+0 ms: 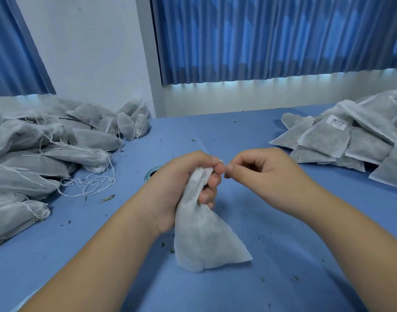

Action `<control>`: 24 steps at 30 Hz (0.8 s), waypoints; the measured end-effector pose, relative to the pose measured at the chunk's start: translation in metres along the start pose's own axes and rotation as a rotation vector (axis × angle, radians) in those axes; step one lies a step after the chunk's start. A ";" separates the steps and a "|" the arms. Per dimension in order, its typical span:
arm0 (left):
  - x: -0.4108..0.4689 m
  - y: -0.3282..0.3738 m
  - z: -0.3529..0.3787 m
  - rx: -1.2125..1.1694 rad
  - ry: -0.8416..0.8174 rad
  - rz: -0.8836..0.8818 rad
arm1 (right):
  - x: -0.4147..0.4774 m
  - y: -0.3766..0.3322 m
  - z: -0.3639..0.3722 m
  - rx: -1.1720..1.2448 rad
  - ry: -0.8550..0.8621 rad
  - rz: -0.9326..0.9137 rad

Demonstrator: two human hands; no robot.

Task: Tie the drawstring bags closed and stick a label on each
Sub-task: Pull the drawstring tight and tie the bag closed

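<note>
A white non-woven drawstring bag (pixel 204 239) filled with dark dried matter stands on the blue table (pixel 249 131) in the middle. My left hand (pixel 184 183) grips its gathered neck, fingers curled round the fabric. My right hand (pixel 258 172) is just right of the neck, thumb and forefinger pinched together at the bag's top; the string itself is too thin to see there. A roll of labels (pixel 149 173) peeks out behind my left hand, mostly hidden.
A heap of bags with loose white strings (pixel 46 154) covers the left side of the table. A stack of flat bags (pixel 350 140) lies at the right, one bearing a white label (pixel 336 123). Dark crumbs are scattered over the table. Blue curtains hang behind.
</note>
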State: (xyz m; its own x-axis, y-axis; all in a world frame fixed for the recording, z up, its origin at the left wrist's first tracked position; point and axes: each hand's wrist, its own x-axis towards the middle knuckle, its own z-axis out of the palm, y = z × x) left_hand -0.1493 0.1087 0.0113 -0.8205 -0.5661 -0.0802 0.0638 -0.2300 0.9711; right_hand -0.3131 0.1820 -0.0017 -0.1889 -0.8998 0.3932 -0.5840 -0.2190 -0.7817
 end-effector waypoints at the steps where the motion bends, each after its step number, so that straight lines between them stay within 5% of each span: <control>1: 0.002 -0.001 -0.002 -0.061 -0.009 -0.053 | 0.001 0.002 0.000 -0.030 -0.001 0.024; 8: 0.010 -0.010 -0.010 -0.234 0.006 -0.198 | 0.007 0.011 -0.007 -0.412 0.109 0.106; 11: 0.011 -0.011 -0.010 -0.259 -0.013 -0.213 | 0.007 0.003 -0.009 -0.207 0.200 0.095; 15: 0.012 -0.013 -0.009 -0.257 -0.029 -0.220 | 0.000 -0.013 -0.007 0.060 -0.057 0.171; 24: 0.010 -0.013 -0.008 -0.255 -0.060 -0.217 | -0.003 -0.014 0.003 0.091 -0.056 0.151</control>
State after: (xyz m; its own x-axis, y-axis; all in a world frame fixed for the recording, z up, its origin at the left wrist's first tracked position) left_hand -0.1535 0.1001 -0.0036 -0.8621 -0.4359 -0.2583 0.0174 -0.5349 0.8447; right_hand -0.3025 0.1863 0.0068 -0.2237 -0.9440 0.2424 -0.4779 -0.1105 -0.8714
